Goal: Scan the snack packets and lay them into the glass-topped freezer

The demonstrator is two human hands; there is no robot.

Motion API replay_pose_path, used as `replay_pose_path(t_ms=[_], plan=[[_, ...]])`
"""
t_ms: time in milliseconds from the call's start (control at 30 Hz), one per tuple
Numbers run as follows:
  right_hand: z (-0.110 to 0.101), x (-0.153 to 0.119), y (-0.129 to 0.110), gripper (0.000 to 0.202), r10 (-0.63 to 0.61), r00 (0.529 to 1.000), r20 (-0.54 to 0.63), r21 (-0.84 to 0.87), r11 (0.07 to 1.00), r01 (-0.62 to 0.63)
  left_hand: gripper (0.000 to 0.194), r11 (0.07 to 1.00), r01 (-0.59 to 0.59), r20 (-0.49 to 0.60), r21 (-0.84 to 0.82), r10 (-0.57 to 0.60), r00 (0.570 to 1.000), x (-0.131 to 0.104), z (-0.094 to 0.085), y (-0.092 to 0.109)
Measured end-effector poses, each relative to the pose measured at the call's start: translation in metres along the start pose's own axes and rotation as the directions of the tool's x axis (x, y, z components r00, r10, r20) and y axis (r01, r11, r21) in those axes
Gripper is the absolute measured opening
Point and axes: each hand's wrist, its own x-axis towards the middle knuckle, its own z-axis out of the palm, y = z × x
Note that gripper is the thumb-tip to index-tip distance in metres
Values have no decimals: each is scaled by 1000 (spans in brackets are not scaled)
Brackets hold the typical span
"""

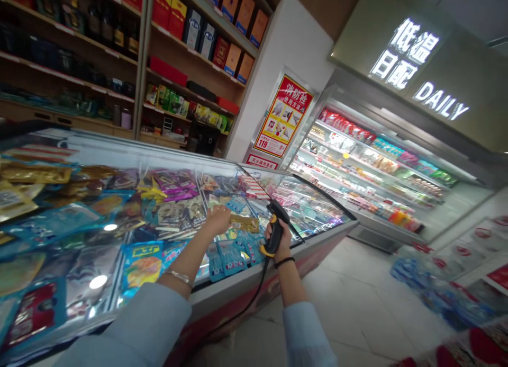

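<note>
My right hand (pixel 283 240) is wrapped round the handle of a black and yellow barcode scanner (pixel 273 234), whose cable runs down to the left. Over the chest freezer (pixel 262 277), my left hand (pixel 218 220) grips one end of a gold ice cream wrapper (pixel 246 223). A pale barcode patch shows on the wrapper near my fingers. The scanner head is a little to the right of the gold packet and apart from it. Below them lie several blue ice cream packets (pixel 230 258). A larger blue and yellow packet (pixel 143 266) sits left of these, near my forearm.
Purple packets (pixel 174 184) and many other wrapped goods fill the freezer. Behind it stand shelves (pixel 190 52) of boxes and bottles. A lit refrigerated display (pixel 365 171) is at the back right, and bundled blue bottles (pixel 428 287) stand on the tiled floor (pixel 349 303).
</note>
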Motion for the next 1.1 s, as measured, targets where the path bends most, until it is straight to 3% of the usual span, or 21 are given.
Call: replay_pose_path(t_ms=[167,333,500,633,800,1100], plan=[[-1,1,1,26,27,1000,9,39,999,-27,50,998,60,30,14,-61,998,-6,-13,1],[0,0,0,26,30,1000,4,51,998,-30,43,992,121,87,32,-123,989,-6,-18,5],[2,-1,-2,26,51,999,-11,62,997,-50,59,984,173,97,40,-176,980,-3,-21,3],[2,-1,-2,27,48,999,-6,62,997,-47,50,982,191,106,1,-190,976,-3,-23,-3],[2,0,-1,26,41,999,1,66,997,-41,20,977,165,-9,-134,-168,986,-1,-25,-14],[2,1,1,27,86,996,-11,98,992,-84,26,951,129,-188,-281,-186,964,0,-33,-18]])
